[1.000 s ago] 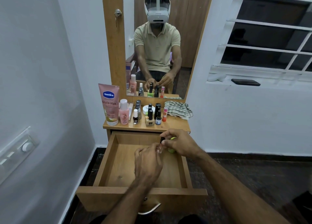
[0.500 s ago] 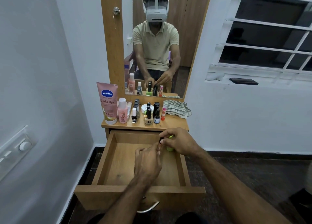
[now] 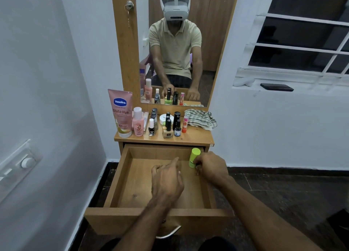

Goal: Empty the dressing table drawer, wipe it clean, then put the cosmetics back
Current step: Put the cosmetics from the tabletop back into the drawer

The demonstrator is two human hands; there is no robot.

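Observation:
The wooden drawer (image 3: 115,177) stands pulled out below the dressing table top (image 3: 196,135). My right hand (image 3: 212,167) grips a lime-green tube (image 3: 194,157) upright over the drawer's back right corner. My left hand (image 3: 167,179) hovers over the middle of the drawer with fingers loosely curled; whether it holds a small item is hidden. On the top stand a pink Vaseline tube (image 3: 120,112), a pink bottle (image 3: 137,123), several nail polish bottles (image 3: 167,128), a white jar (image 3: 164,117) and a lipstick (image 3: 185,123). A checked cloth (image 3: 201,119) lies at the right.
A mirror (image 3: 181,42) rises behind the table top and reflects me. White walls close in at the left and right. A black phone (image 3: 276,87) lies on the window sill. A switch panel (image 3: 18,165) is on the left wall. The floor is dark.
My two hands, which were together over the drawer, have parted. The right hand has moved right and back with the green tube, which now stands in plain sight.

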